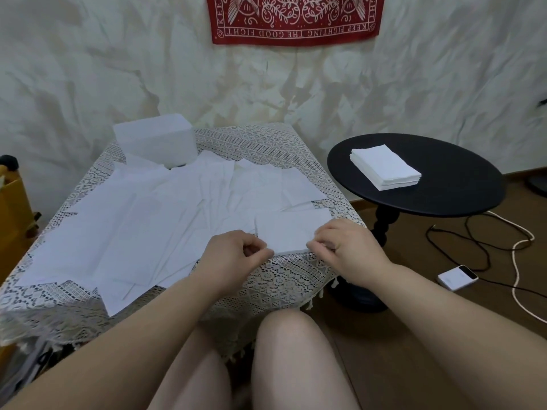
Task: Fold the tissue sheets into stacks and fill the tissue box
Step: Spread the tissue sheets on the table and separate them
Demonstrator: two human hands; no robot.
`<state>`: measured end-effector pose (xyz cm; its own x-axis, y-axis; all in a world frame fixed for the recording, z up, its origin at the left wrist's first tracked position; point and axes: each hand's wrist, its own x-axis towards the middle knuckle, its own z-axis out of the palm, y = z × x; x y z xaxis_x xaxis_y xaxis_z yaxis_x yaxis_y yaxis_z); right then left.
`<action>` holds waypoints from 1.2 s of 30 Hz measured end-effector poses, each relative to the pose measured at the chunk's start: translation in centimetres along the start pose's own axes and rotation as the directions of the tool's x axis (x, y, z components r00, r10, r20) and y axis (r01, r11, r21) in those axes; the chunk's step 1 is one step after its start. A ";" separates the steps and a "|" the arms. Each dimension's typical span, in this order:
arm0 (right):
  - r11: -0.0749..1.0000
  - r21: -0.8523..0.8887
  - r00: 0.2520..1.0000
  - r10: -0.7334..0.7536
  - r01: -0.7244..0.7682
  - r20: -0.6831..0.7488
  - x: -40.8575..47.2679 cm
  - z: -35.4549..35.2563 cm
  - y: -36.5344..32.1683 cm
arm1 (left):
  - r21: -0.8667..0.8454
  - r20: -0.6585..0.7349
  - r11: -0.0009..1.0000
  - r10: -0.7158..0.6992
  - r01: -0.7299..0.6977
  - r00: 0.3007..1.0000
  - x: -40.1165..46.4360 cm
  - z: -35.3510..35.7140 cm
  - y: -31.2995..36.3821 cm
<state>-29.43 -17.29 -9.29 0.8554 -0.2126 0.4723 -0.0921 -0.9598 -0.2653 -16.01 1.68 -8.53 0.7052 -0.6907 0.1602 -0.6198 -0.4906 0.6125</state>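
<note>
Several white tissue sheets [142, 220] lie spread and overlapping across a lace-covered table [284, 279]. A folded tissue [288, 232] rests at the table's near right corner. My left hand [233, 253] pinches its near left corner with curled fingers. My right hand [346, 247] pinches its near right edge. A white tissue box [155, 140] stands at the table's far left. A neat stack of folded tissues [384, 167] sits on the round black side table [444, 196] to the right.
A white phone-like device [457, 277] and black and white cables [503, 247] lie on the brown floor at right. A yellow object [11, 208] stands left of the table. My knees are below the table's front edge. A red banner hangs on the wall.
</note>
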 end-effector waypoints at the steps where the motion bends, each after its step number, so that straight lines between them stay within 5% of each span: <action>1: 1.000 0.006 1.000 0.010 -0.010 -0.015 0.4 -0.2 0.0 | 0.024 0.012 1.000 0.003 -0.003 1.000 0.4 -0.3 0.2; 7: 0.976 0.085 0.980 0.198 -0.199 0.026 4.8 -0.8 -0.2 | 0.156 -0.130 0.985 0.089 -0.068 0.987 4.8 -2.2 0.6; 13: 0.935 0.106 0.921 0.305 -0.338 0.244 9.7 1.0 -0.1 | 0.294 -0.068 0.955 0.060 -0.038 0.996 9.1 -2.3 -1.1; 19: 0.873 0.229 0.869 0.334 -0.431 0.365 11.7 3.2 0.2 | 0.228 -0.063 0.973 0.039 -0.023 0.997 8.7 -1.6 -2.7; 23: 0.767 0.436 0.878 0.360 -0.471 0.315 12.4 3.3 0.3 | 0.202 -0.089 0.978 0.064 -0.045 0.994 9.0 -1.5 -2.7; 28: 0.880 0.317 0.933 0.309 -0.354 0.183 12.6 2.8 -0.5 | 0.281 -0.123 0.955 0.131 -0.092 0.984 9.3 -1.4 -2.7; 33: 0.820 0.475 0.935 0.354 -0.320 0.019 12.3 1.0 -1.3 | 0.305 -0.170 0.948 0.151 -0.093 0.974 9.8 -2.7 -2.1; 36: 0.761 0.569 0.917 0.397 -0.312 -0.029 11.9 -0.5 -1.3 | 0.162 -0.235 0.981 0.147 -0.111 0.961 9.5 -3.8 -0.7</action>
<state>-19.41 -18.70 -2.91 0.7333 -0.5818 0.3519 -0.0470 -0.5597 -0.8274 -7.58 -2.57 -4.49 0.6673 -0.6106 0.4264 -0.7414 -0.4906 0.4579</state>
